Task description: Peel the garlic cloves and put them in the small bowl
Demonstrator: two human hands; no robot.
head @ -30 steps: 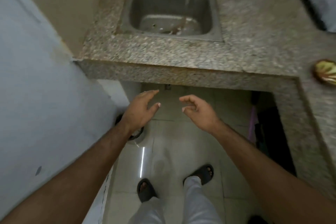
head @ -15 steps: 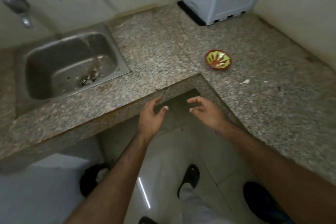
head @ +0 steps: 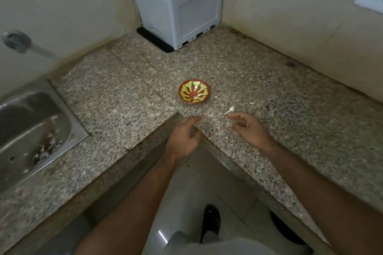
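A small red bowl with a yellow-green pattern [head: 194, 91] sits on the speckled granite counter near its inner corner. A white garlic clove with a thin tail [head: 230, 109] lies just right of the bowl, and a smaller pale piece [head: 252, 103] lies further right. My right hand [head: 249, 128] hovers over the counter, its fingertips a short way below the tailed clove, fingers apart and empty. My left hand [head: 183, 136] hangs over the counter's inner corner, fingers loosely spread, holding nothing.
A steel sink [head: 29, 130] with debris at its drain is set into the counter at the left, with a wall tap [head: 18, 42] above it. A white box-shaped appliance [head: 178, 4] stands at the back corner. The counter [head: 128, 97] is L-shaped around me.
The view has swung right from the sink to the counter corner, so the bowl and cloves are now central. Both hands have risen over the counter edge toward them, still empty.
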